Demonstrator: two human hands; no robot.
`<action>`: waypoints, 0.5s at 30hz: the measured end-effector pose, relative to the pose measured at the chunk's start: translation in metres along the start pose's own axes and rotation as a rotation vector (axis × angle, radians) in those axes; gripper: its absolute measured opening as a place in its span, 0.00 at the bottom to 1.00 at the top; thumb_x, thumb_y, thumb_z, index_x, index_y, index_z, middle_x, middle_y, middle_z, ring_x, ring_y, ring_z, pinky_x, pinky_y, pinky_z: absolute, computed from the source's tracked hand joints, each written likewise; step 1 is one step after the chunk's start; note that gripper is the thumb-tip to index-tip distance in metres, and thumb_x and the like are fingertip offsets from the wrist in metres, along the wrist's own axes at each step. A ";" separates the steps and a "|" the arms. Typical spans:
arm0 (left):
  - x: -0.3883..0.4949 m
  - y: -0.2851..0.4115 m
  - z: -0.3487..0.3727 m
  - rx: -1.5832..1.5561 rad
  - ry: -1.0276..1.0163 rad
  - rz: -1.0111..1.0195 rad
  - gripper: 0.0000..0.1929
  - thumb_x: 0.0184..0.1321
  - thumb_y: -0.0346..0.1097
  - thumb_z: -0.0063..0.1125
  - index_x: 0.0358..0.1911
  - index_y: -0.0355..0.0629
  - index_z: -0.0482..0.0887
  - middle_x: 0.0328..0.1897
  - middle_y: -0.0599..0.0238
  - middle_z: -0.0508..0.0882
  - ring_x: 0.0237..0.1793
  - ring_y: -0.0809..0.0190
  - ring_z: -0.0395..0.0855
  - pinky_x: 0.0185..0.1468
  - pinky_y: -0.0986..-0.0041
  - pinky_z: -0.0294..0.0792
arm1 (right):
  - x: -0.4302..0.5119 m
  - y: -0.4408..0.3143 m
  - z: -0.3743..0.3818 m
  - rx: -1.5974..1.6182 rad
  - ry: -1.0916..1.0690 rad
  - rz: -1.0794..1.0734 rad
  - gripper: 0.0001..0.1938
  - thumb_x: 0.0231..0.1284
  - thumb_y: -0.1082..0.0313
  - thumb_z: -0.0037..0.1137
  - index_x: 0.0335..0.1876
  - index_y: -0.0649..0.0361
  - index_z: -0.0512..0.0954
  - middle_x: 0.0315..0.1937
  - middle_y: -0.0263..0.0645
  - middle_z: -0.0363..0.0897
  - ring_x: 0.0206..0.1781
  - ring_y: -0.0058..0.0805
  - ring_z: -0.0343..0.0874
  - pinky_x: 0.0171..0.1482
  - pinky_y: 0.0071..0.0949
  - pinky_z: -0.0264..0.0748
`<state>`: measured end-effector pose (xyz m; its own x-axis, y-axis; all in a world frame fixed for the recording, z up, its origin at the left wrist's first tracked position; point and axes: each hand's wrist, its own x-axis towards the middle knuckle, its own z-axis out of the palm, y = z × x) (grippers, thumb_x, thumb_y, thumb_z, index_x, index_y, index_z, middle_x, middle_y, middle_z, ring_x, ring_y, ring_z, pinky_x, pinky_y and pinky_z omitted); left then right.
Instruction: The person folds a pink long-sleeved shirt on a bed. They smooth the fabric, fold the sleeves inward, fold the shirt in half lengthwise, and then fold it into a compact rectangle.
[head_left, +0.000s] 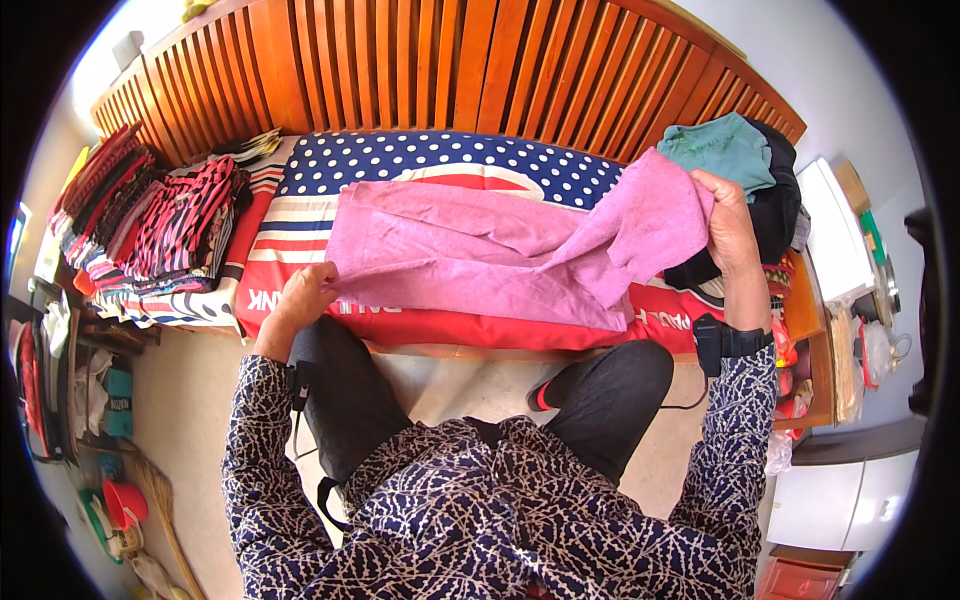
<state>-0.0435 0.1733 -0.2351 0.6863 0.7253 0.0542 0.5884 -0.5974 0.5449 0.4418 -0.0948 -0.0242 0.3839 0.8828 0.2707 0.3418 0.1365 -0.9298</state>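
Observation:
A pink knit sweater (465, 247) lies stretched out sideways, partly folded, on a red, white and blue printed bed cover (300, 225). My left hand (304, 296) pinches its ribbed edge at the near left corner. At the right, my right hand (726, 217) holds the other end raised, with part of the cloth folded over and hanging in loose creases. Stacked folded clothes (180, 225), many of them striped, lie to the left of the sweater. Behind my right hand rests a teal garment (716, 154) on top of dark clothes (776, 180).
A slatted wooden headboard or railing (465, 67) runs along the far side. At the right stands a wooden shelf unit (817, 367) with bags and small items. A red bucket (124, 504) and a straw broom (161, 495) are on the floor at the lower left.

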 end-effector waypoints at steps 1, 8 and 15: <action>-0.002 0.000 0.000 -0.031 0.002 -0.014 0.08 0.52 0.28 0.62 0.37 0.36 0.82 0.35 0.50 0.86 0.41 0.46 0.85 0.46 0.62 0.75 | -0.001 0.000 -0.001 0.032 -0.020 -0.014 0.07 0.63 0.81 0.55 0.40 0.64 0.84 0.32 0.22 0.79 0.35 0.10 0.75 0.38 0.16 0.72; 0.005 -0.010 -0.001 -0.169 0.057 -0.137 0.09 0.55 0.31 0.65 0.36 0.35 0.81 0.30 0.53 0.85 0.35 0.55 0.84 0.42 0.65 0.74 | 0.010 0.000 -0.012 -0.062 -0.141 -0.086 0.13 0.68 0.69 0.53 0.51 0.68 0.81 0.41 0.26 0.82 0.42 0.12 0.78 0.47 0.16 0.74; 0.024 -0.022 0.007 -0.135 0.087 -0.191 0.11 0.58 0.35 0.66 0.37 0.35 0.82 0.31 0.49 0.85 0.35 0.52 0.85 0.42 0.64 0.74 | 0.024 -0.003 -0.001 -0.280 -0.057 0.022 0.14 0.70 0.63 0.53 0.51 0.64 0.83 0.39 0.26 0.82 0.41 0.13 0.79 0.44 0.18 0.76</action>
<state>-0.0369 0.2014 -0.2515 0.5257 0.8506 0.0080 0.6373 -0.4001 0.6586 0.4505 -0.0747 -0.0144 0.3477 0.9092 0.2291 0.5606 -0.0057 -0.8281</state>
